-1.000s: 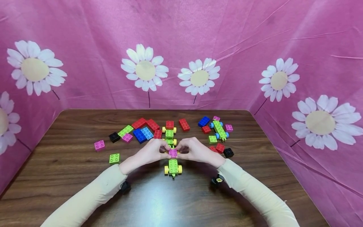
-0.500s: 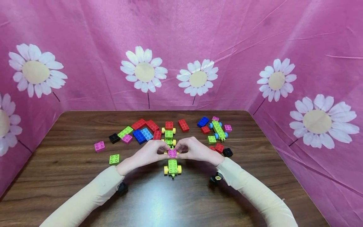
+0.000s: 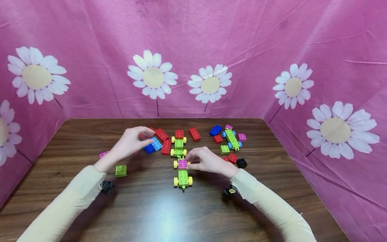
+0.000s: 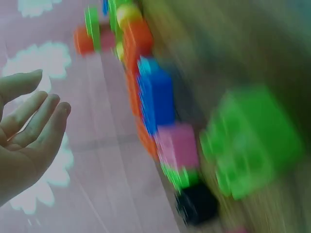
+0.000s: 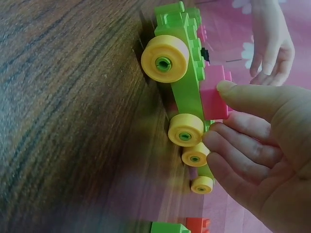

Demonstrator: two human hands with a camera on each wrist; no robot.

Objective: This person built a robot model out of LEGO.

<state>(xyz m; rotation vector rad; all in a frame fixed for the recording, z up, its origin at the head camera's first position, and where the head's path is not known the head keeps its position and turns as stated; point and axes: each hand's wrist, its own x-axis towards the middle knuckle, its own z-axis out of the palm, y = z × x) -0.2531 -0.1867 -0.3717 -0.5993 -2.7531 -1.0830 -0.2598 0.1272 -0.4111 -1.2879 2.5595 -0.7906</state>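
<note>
A pink brick (image 3: 182, 163) sits on the far part of a green wheeled base (image 3: 183, 177) with yellow wheels. My right hand (image 3: 208, 162) holds this brick at its right side, thumb and fingers at its edges; in the right wrist view the thumb (image 5: 248, 97) lies against the pink brick (image 5: 214, 94). A second green wheeled base (image 3: 179, 144) with a red brick (image 3: 179, 134) at its far end stands in line just beyond. My left hand (image 3: 128, 143) is raised over the left-hand bricks, fingers spread and holding nothing, near a light blue brick (image 3: 156, 144).
Red bricks (image 3: 161, 134) and a dark blue brick (image 3: 148, 149) lie beyond the left hand. A lime brick (image 3: 121, 170) is nearer. At right are a green base with blue wheels (image 3: 232, 139), another blue brick (image 3: 215, 130) and a black brick (image 3: 241, 163).
My left hand has let go of the pink brick and moved left and away over the loose bricks. The right hand has stayed at the pink brick.
</note>
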